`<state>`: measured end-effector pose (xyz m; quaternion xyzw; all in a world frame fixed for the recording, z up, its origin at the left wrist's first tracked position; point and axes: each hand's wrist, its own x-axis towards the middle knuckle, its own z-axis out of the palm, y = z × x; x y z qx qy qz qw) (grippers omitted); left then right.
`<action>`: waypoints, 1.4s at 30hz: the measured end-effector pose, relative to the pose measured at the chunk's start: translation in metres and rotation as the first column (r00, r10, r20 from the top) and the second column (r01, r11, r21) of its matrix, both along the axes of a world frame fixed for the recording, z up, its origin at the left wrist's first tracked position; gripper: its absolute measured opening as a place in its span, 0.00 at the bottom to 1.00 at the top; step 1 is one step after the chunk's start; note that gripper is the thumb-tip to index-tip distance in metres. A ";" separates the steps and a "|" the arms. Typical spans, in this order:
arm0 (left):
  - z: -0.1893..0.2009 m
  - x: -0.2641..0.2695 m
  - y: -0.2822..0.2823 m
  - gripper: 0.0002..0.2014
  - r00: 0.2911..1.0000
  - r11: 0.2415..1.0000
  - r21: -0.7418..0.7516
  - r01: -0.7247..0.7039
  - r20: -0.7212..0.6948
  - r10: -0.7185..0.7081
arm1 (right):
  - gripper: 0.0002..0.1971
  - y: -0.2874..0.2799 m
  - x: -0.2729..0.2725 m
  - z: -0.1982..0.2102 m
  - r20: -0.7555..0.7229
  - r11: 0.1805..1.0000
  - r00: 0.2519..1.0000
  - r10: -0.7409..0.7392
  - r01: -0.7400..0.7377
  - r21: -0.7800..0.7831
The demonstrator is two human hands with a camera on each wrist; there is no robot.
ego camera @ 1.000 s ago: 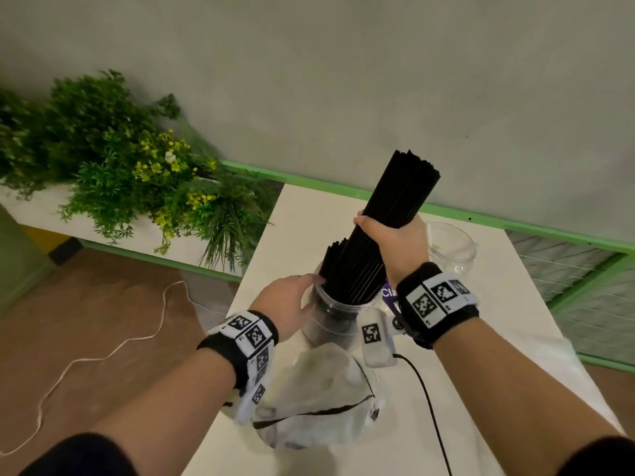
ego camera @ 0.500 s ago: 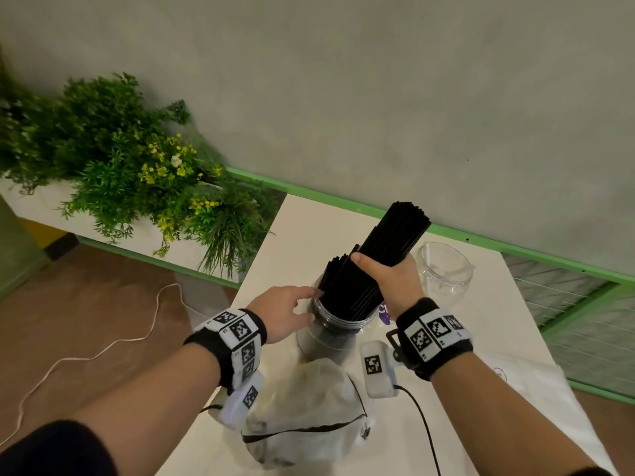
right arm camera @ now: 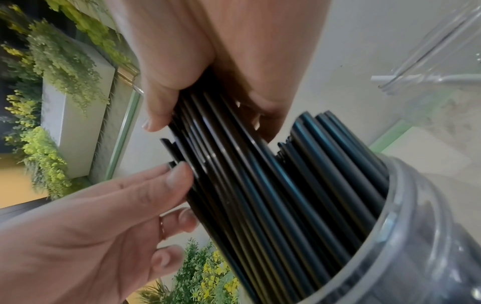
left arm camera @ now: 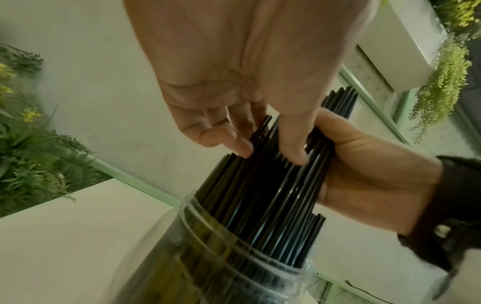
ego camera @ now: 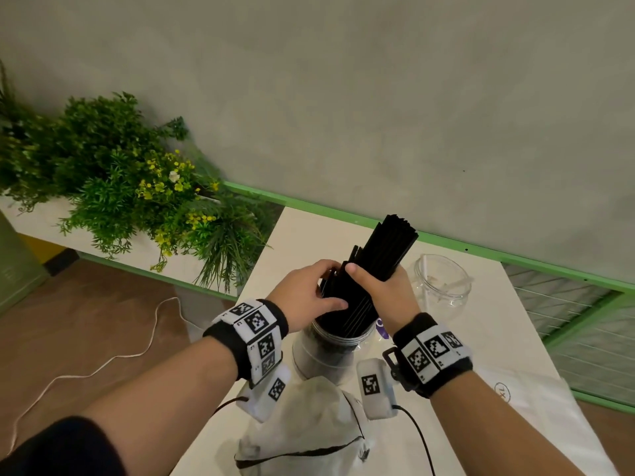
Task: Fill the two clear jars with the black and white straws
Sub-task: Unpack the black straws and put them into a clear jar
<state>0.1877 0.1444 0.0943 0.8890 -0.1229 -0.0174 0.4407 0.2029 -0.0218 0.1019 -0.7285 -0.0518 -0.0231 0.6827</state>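
near jar (ego camera: 323, 352) base hidden by bag (ego camera: 309, 424), straw (ego camera: 347, 314) bottoms unseen

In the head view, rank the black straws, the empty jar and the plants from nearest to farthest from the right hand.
1. Black straws: gripped in the right hand.
2. Empty jar: just to its right, on the table.
3. Plants: far left, by the wall.

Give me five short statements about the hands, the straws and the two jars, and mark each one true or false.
1. The right hand grips the bundle of black straws. True.
2. The black straws stand in the near jar. True.
3. The left hand holds the far jar. False: its straight fingers touch the black straws.
4. The far jar is packed with black straws. False: it holds one white straw.
5. Both jars stand on the white table. True.
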 end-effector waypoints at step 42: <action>0.048 0.020 -0.003 0.16 0.958 0.983 0.118 0.138 0.238 -0.163 | 0.07 -0.017 0.001 0.017 0.108 0.981 0.994 0.027 -0.006 -0.194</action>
